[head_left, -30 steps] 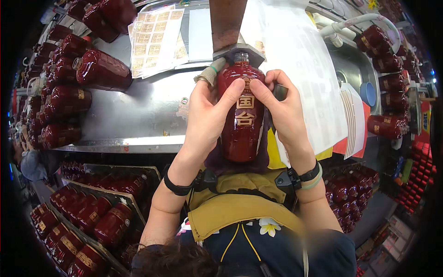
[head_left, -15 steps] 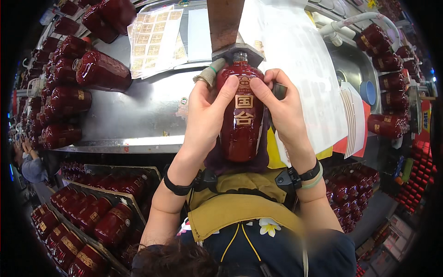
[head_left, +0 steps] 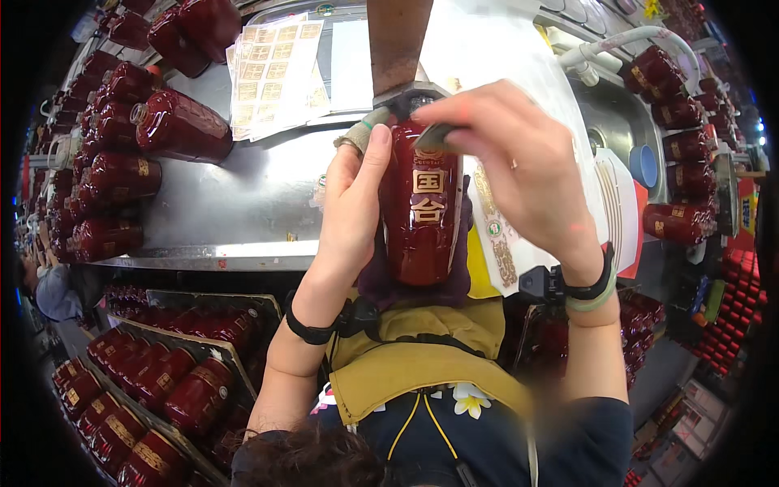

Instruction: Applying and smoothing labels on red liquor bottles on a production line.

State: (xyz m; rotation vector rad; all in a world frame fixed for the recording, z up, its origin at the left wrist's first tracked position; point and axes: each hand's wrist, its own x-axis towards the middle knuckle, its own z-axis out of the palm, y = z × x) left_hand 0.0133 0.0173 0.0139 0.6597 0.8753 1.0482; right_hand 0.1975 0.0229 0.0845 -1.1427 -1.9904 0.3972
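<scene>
A dark red glass bottle [head_left: 420, 235] with gold lettering lies on a dark purple cloth pad [head_left: 377, 276], its neck pointing away from me under a brown upright post. My left hand [head_left: 350, 191] grips the bottle's left side, thumb along its shoulder. A beige cloth finger cover with a green band [head_left: 357, 135] is on a left finger. Over the bottle's upper part, my right hand [head_left: 519, 154] pinches a small dark flat piece [head_left: 434, 136] against the small gold emblem, partly hiding it. What the piece is made of I cannot tell.
Sheets of gold stickers [head_left: 272, 73] lie at the back left of the metal table [head_left: 268, 195]. White sheets [head_left: 519, 49] cover the right side, with a label strip [head_left: 497, 235] near the bottle. More red bottles [head_left: 182, 126] stand left, right and in crates [head_left: 235, 357] below. A blue cup [head_left: 643, 165] is in the sink.
My right hand has left the bottle's right side and risen over its shoulder, bringing the dark flat piece onto the emblem. My left thumb has shifted from the bottle's front toward its left edge.
</scene>
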